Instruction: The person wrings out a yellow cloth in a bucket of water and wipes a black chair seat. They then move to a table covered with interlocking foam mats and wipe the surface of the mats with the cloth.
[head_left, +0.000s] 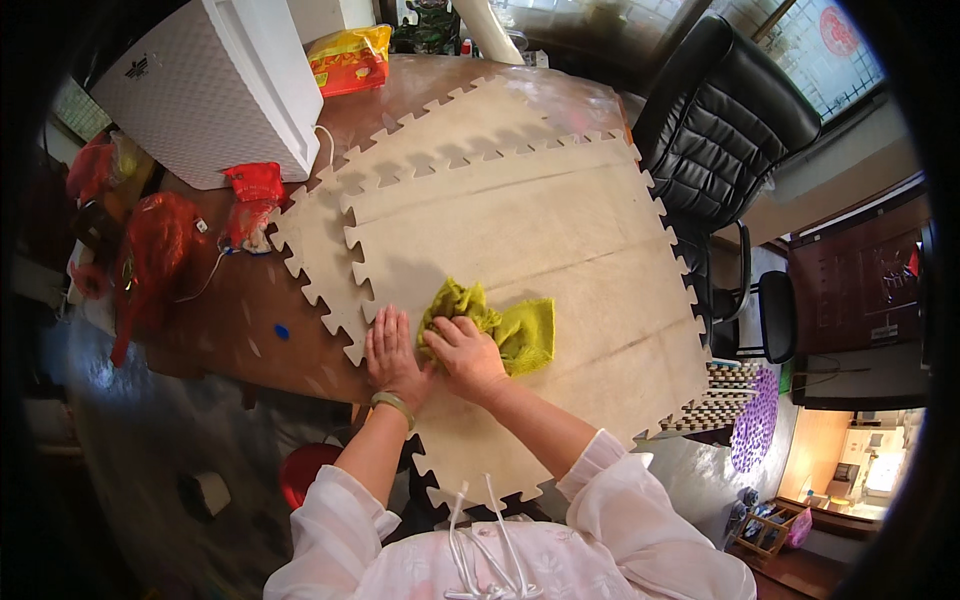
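Observation:
My right hand (468, 355) grips a crumpled yellow-green cloth (528, 331) and presses it on a beige interlocking foam mat (525, 217). Part of the cloth lies flat to the right of my fingers. Palm down, my left hand (394, 358) rests on the mat's left edge with fingers stretched out, holding nothing; a pale bangle (394, 405) circles that wrist. Faint dark lines run across the mat's surface. Beneath it lies a second beige foam mat (307, 247), showing at the left and far side. The upper mat's near edge overhangs the table towards me.
The brown table (240, 322) carries a white box-shaped appliance (217, 90), a red-and-yellow packet (349, 60) and red plastic bags (161, 247). A black padded office chair (720, 127) stands at the right. Stacked foam mats (712, 397) and a red stool or basin (307, 472) are lower down.

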